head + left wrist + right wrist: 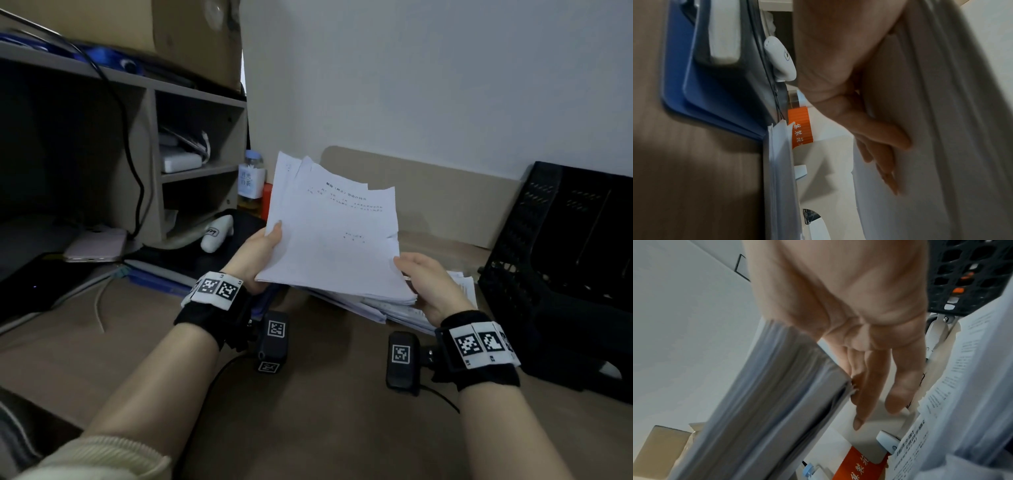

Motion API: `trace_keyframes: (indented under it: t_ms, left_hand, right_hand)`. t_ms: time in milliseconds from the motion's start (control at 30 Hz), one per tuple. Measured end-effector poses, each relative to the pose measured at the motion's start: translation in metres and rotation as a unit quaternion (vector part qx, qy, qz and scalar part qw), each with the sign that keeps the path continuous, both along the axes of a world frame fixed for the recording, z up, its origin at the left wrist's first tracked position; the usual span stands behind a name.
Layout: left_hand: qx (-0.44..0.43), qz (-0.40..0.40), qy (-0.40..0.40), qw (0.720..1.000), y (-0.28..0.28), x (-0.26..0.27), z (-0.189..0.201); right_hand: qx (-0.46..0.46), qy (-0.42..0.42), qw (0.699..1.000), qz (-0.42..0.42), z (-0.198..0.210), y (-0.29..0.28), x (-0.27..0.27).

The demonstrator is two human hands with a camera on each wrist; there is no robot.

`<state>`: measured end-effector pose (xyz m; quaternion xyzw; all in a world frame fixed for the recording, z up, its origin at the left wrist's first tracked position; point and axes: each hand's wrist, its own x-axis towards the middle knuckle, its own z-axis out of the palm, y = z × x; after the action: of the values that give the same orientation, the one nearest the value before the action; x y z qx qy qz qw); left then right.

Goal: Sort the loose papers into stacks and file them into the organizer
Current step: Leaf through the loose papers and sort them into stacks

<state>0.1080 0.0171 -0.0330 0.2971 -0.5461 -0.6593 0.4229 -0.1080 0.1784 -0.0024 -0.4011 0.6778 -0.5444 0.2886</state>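
Note:
I hold a thick stack of white printed papers (335,240) tilted up above the desk. My left hand (265,246) pinches its left edge, thumb on top and fingers (879,146) underneath the stack (941,146). My right hand (419,277) grips the lower right corner, with fingers (869,386) stretched beneath the stack (777,394). More loose papers (460,287) lie on the desk below, seen also as printed sheets (962,386) in the right wrist view. The black mesh organizer (565,257) stands at the right by the wall, apart from the stack.
A wooden shelf unit (150,137) stands at the left with a dark screen beside it. A bottle (251,181), an orange box (266,202), a white device (217,233) and blue folders (154,275) sit behind my left hand. Cables trail over the desk.

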Motion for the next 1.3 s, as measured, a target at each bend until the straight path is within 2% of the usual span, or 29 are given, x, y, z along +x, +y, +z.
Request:
trace_keyframes:
  t_ms: [167, 367, 500, 667, 867, 967, 1067, 1300]
  left_hand:
    - [-0.001, 0.0, -0.015, 1.0, 0.0, 0.004, -0.005]
    - [0.029, -0.011, 0.02, 0.999, 0.004, 0.005, -0.011]
    - [0.015, -0.028, 0.022, 0.999, 0.004, 0.006, -0.017]
    - [0.02, -0.006, 0.016, 1.0, 0.0, 0.007, -0.019]
    - [0.049, 0.006, 0.045, 0.998, -0.004, 0.009, -0.023]
    - [0.036, 0.016, 0.029, 0.999, -0.003, 0.01, -0.022]
    - [0.006, 0.017, 0.01, 1.0, -0.003, 0.013, -0.021]
    - [0.01, 0.018, 0.04, 0.999, 0.0, 0.014, -0.02]
  right_hand:
    - [-0.023, -0.009, 0.998, -0.059, -0.01, -0.009, 0.002]
    - [-0.037, -0.019, 0.995, -0.092, -0.013, -0.013, 0.0]
    - [-0.045, -0.036, 0.994, -0.089, -0.013, -0.013, -0.002]
    - [-0.044, -0.041, 0.993, -0.1, -0.012, -0.01, -0.007]
    - [-0.055, -0.066, 0.992, -0.092, -0.011, -0.011, -0.004]
    - [-0.06, -0.073, 0.99, -0.105, -0.01, -0.011, -0.004]
    - [-0.064, -0.074, 0.991, -0.095, -0.01, -0.013, -0.004]
    - [-0.04, -0.066, 0.995, -0.061, -0.013, -0.014, 0.001]
